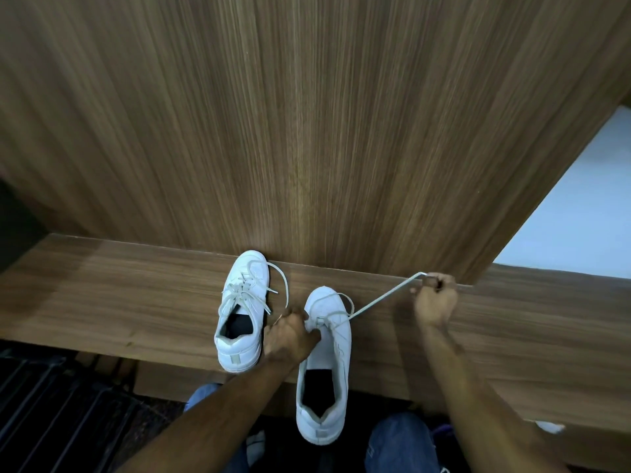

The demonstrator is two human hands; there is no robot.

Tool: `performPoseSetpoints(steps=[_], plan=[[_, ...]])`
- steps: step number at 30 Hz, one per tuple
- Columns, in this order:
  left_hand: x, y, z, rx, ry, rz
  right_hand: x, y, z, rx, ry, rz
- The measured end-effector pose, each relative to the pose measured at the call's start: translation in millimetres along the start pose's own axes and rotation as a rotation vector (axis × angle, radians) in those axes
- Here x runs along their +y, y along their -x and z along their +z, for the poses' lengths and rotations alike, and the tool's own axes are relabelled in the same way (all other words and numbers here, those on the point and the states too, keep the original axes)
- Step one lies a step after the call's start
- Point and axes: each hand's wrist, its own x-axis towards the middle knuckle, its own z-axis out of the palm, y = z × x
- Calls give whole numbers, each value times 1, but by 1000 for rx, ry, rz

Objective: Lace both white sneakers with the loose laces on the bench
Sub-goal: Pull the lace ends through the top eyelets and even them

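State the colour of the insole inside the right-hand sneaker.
Black, inside the white low-top right-hand sneaker; head view shows it best.

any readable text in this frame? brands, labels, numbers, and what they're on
No text can be read anywhere in the frame.
Left white sneaker: grey heel tab, no lettering visible.
Right white sneaker: embossed side marks, too faint to read; grey heel tab likewise bare.
Brown wooden bench and wood-grain panel: no signs or labels.
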Motion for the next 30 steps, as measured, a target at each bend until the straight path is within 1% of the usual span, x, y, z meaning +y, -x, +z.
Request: performPoseSetpoints(steps=[1,2,5,6,8,9,10,11,12,14,17,19,20,22,23,24,25,26,28,29,30], plan=[[1,1,-1,-6,7,-6,-1,-6,-4,-2,36,-24],[3,2,-2,-6,-2,-4,-3,-6,-7,-49,123,-47],[7,4,-4,0,-69,14,16,7,-3,-295,558,-139],[8,4,-4,0,-82,15,23,17,1,-388,659,-194],[7,5,-5,0,-85,11,38,42,14,-616,744,-322],[7,5,-6,0,-79,7,43,54,20,-729,749,-360],[7,5,-6,-4,-77,3,47,65,26,-817,767,-384],[6,5,-6,-5,-76,2,51,76,32,-861,784,-412],[6,4,-6,-8,-74,2,53,84,37,-867,800,-422],[6,5,-7,-14,-68,-1,52,90,45,-801,797,-428],[5,5,-8,-30,-60,-7,45,78,50,-762,728,-362],[5,4,-9,-35,-51,-8,29,64,46,-671,492,-237],[4,3,-9,-36,-50,-11,16,55,42,-581,322,-176],[5,3,-8,-27,-47,-17,-13,35,30,-324,-51,-104],[5,3,-8,-17,-41,-19,-24,23,23,-212,-198,-88],[5,3,-7,-10,-38,-21,-31,13,18,-141,-276,-91],[5,3,-7,-6,-36,-21,-32,4,15,-112,-251,-109],[5,3,-6,-3,-35,-26,-30,-2,12,-122,-142,-129],[5,2,-5,1,-34,-36,-11,-3,12,-234,258,-133],[4,2,-4,-5,-37,-31,-1,3,12,-301,472,-173],[4,2,-3,-14,-43,-22,11,12,12,-364,632,-241]])
